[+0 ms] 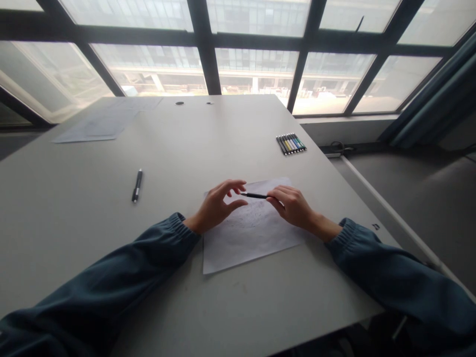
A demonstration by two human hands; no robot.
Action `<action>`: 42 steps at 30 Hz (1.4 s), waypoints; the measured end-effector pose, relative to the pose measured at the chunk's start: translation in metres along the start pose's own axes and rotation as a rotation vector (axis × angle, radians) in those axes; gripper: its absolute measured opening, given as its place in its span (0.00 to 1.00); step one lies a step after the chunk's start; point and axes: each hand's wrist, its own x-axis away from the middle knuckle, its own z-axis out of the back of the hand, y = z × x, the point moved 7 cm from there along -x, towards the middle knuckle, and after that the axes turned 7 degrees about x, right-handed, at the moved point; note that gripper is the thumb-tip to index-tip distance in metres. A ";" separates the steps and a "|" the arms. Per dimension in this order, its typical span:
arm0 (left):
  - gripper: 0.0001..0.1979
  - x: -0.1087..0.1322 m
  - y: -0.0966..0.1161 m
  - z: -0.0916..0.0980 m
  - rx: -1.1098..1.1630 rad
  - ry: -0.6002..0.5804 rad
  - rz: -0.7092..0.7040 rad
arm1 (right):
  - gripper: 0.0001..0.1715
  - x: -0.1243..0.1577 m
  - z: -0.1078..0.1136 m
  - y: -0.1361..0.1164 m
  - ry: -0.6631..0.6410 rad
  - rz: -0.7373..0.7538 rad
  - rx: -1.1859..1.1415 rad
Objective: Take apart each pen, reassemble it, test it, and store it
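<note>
My right hand (292, 203) is closed around one end of a slim black pen (256, 196), which it holds nearly level above the paper. The pen's other end points left, toward my left hand (222, 204). That hand is open, thumb and fingers curved apart, close to the pen's tip; whether a fingertip touches it I cannot tell. Beneath both hands lies a white sheet of paper (238, 253) with faint pencil-like marks near its middle. My right hand hides part of the sheet's right side.
A dark pen (137, 186) lies alone to the left on the white table (178, 153). A row of several pens with coloured parts (291, 144) sits at the back right. Large paper sheets (100, 124) lie at the back left. Windows stand beyond the table.
</note>
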 end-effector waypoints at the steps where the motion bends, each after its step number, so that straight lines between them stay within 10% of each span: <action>1: 0.19 0.000 -0.002 0.001 -0.006 0.003 0.019 | 0.11 0.000 0.000 0.000 0.001 -0.003 -0.008; 42: 0.11 0.002 -0.006 -0.001 -0.081 -0.053 0.035 | 0.11 0.001 0.000 -0.002 -0.015 0.041 0.070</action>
